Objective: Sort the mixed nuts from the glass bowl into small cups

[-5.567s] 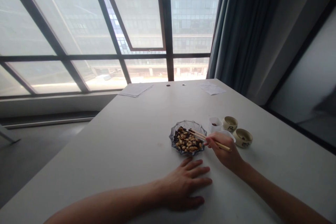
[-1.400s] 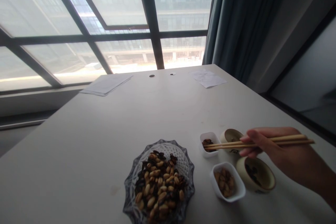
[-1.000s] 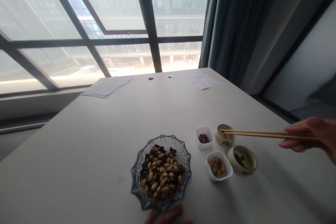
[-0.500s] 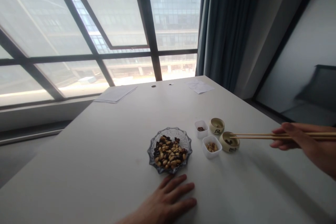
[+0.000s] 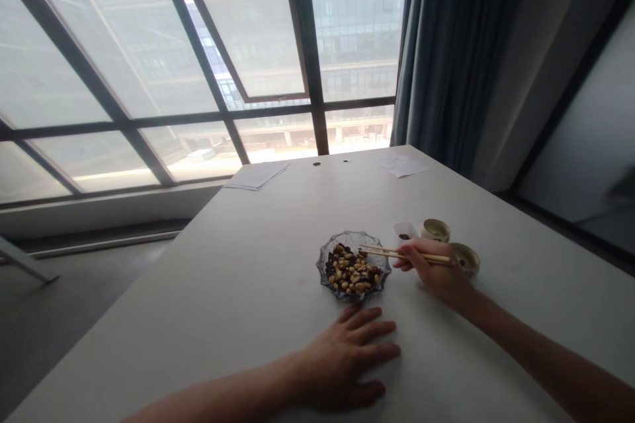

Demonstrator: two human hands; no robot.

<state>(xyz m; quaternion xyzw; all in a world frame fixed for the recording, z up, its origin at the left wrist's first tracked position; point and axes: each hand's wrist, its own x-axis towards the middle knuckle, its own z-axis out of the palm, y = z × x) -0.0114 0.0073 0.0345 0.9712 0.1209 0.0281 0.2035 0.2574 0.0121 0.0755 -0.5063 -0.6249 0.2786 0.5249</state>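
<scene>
Chopsticks (image 5: pixel 383 252), nearly level, tips left over glass dish (image 5: pixel 325 277), in right hand (image 5: pixel 434 274)

The white worktop (image 5: pixel 208 317) ran away from the viewer, with a stack of paper sheets (image 5: pixel 256 176) at eleven o'clock and a loose paper sheet (image 5: pixel 401 168) at one o'clock. Beyond it stood a dark-framed window (image 5: pixel 198 125) facing a glass-fronted building (image 5: pixel 360 20), a blue-grey curtain (image 5: pixel 449 46) hung at one o'clock, and a grey floor (image 5: pixel 64 317) lay at nine o'clock.

Left hand (image 5: pixel 344 360) splayed flat, right hand (image 5: pixel 431 271) pinching
</scene>
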